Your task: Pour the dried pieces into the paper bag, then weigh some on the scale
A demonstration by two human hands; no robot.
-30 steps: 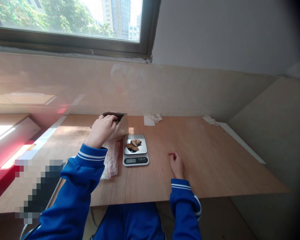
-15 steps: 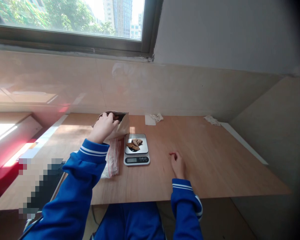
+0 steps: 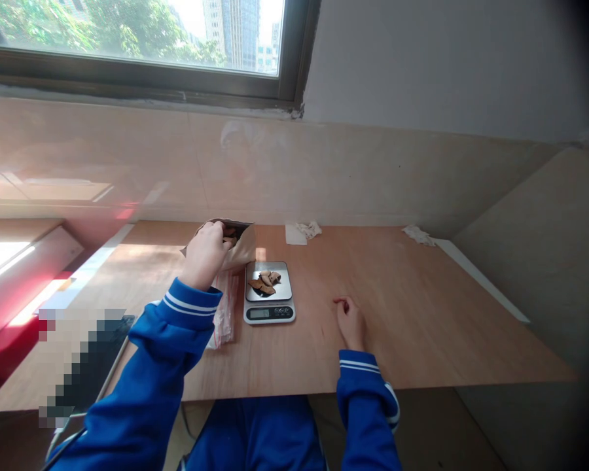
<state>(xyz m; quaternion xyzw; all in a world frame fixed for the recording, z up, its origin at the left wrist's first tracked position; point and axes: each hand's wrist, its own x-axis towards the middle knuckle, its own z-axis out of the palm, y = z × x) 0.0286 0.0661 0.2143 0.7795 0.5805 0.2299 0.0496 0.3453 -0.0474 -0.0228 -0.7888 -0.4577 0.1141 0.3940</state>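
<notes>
The left hand is closed over the rim of a paper bag, its fingers curled at the bag's mouth; whether they also pinch anything inside cannot be told. The bag stands tilted on the tabletop, just behind and to the left of the scale, and more dark brown pieces show inside its mouth.

The right hand rests on the tabletop to the right of the scale, well apart from it. It is relaxed and narrow, with its fingers loosely curled, and it holds nothing.

On the steel platform of the scale lies a small heap of brown pieces, curled like dried bark and touching one another. The scale's display faces the person, but its reading is too small to read.

A clear plastic bag lies just left of the scale, under the left forearm. Beyond the scale are a white paper slip and a crumpled tissue, with another tissue farther right.
</notes>
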